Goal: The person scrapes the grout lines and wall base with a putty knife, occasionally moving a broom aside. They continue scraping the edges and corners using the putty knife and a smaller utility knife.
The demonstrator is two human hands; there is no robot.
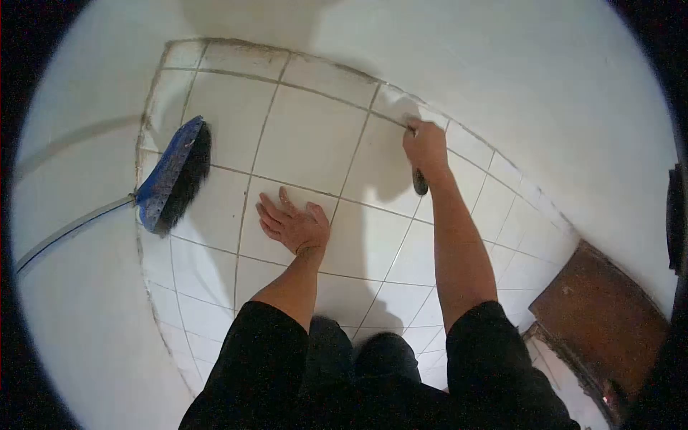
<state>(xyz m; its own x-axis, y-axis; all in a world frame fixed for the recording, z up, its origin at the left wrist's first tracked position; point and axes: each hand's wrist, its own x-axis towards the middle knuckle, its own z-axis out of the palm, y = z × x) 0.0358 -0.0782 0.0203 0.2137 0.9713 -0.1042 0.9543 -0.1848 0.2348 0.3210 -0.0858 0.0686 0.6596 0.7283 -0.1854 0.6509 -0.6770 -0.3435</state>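
Observation:
My left hand (292, 223) rests on the white floor tiles (315, 129) with its fingers spread and nothing in it. Farther forward and to the right, my right hand (426, 147) is closed around a tool with a dark handle (420, 182), whose end sticks out below the fist. The tool's far end is by the grout line near the base of the wall; its shape is too small and blurred to make out.
A blue broom (168, 172) with dark bristles leans at the left, its long handle (75, 233) running to the left edge. White walls (502, 79) border the floor. At the lower right is a brown panel (602, 315).

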